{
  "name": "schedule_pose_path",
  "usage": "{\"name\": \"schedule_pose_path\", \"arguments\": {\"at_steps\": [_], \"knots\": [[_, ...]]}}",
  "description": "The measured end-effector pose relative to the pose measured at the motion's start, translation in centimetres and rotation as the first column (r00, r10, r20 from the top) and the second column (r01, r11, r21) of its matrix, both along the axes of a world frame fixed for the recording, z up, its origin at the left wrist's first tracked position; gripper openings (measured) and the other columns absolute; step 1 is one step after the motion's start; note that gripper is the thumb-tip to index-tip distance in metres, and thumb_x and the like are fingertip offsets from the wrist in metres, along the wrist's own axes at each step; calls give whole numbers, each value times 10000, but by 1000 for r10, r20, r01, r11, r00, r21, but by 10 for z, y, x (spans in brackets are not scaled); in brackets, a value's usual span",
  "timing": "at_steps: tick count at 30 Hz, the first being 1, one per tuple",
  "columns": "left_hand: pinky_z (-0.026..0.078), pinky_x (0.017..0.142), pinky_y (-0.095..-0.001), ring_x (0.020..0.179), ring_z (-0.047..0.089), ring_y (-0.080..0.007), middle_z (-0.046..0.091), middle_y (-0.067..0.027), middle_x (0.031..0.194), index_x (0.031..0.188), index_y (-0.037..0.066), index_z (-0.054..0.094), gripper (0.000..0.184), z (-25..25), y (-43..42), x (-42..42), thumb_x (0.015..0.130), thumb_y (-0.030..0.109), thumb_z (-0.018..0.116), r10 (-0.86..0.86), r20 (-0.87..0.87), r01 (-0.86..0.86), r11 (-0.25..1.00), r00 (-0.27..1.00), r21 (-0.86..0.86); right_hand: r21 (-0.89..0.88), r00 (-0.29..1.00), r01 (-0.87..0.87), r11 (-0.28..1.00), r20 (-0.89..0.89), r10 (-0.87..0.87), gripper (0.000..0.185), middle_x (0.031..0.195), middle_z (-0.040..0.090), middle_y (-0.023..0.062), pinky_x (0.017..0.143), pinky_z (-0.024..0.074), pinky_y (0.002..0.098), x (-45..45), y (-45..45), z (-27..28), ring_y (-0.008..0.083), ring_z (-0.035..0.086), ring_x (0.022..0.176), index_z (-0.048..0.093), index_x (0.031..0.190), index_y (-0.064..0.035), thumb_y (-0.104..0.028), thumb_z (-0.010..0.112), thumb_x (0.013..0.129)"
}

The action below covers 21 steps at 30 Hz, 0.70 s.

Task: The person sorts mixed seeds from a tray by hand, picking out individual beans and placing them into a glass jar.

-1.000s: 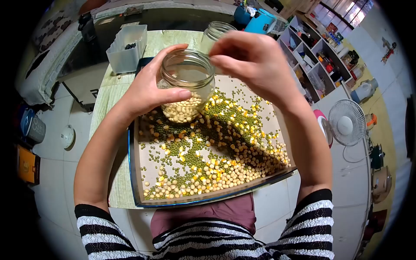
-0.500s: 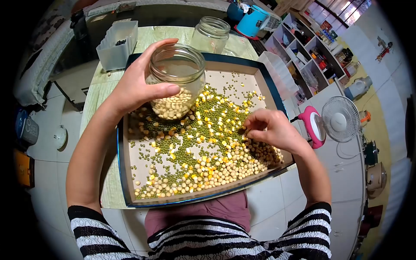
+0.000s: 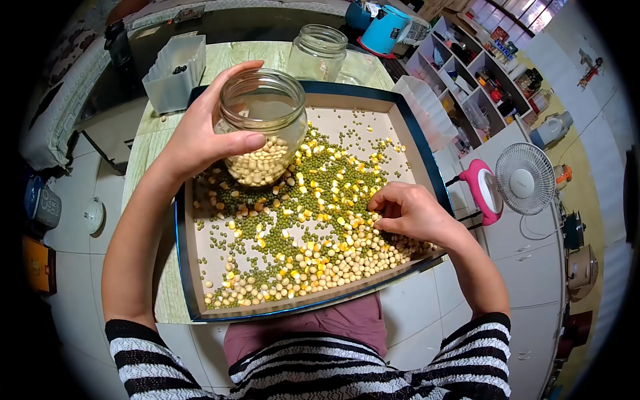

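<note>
While checking the left hand (image 3: 197, 137), found fingers and thumb closed firmly around the upper side of a lidless glass jar (image 3: 268, 127), left of centre in the upper half of the frame. Noted pale beans (image 3: 259, 165) settled in its lower part. Judged the near-upright hold suited to retaining these and leaving the mouth accessible from above. Could not confirm contact between jar base and box contents below.

Located the right hand (image 3: 415, 212) right of centre, low over the mix, with thumb and forefinger curled close together at the heap. Could not tell of any bean or kernel pinched there. Judged the posture fit for single small pieces rather than handfuls.

Recorded a shallow cardboard box (image 3: 423, 150) across mid-frame, holding green mung beans (image 3: 272, 244) and yellow-white corn kernels (image 3: 300, 179) mostly through the middle, with round soybeans (image 3: 363, 267) concentrated along the lower edge. Judged the raised walls useful against rolling.

Observed a second glass jar (image 3: 317, 61) at upper centre, a translucent plastic container (image 3: 172, 90) with dark contents at upper left, and another translucent tub (image 3: 427, 112) at upper right, all just outside the box, presumably within easy reach.
</note>
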State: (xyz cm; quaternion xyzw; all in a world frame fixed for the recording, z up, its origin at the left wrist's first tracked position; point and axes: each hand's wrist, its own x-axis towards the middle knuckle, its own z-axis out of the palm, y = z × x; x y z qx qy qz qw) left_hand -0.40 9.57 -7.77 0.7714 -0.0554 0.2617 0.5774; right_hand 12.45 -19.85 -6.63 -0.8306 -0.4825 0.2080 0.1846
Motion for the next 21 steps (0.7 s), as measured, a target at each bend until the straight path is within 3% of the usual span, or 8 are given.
{"name": "schedule_pose_path", "arguments": {"at_steps": [13, 21], "knots": [[320, 989, -358, 1159, 435, -225, 462, -119, 1234, 1303, 56, 364, 888, -2, 0, 0, 576, 391, 748, 18, -7, -18, 1000, 1000, -7, -48, 999, -17, 999, 34, 19, 121, 722, 584, 102, 625, 478, 307, -2, 1, 2, 209, 594, 662, 581, 773, -20, -84, 627, 681], [325, 984, -362, 1164, 432, -229, 462, -122, 1234, 1303, 56, 363, 893, -2, 1, 1, 573, 402, 744, 17, -6, -17, 1000, 1000, 2, 0, 999, 36, 999, -5, -36, 137, 745, 630, 105, 643, 483, 298, 1, -3, 1, 205, 611, 675, 636, 845, -30, -63, 612, 714]]}}
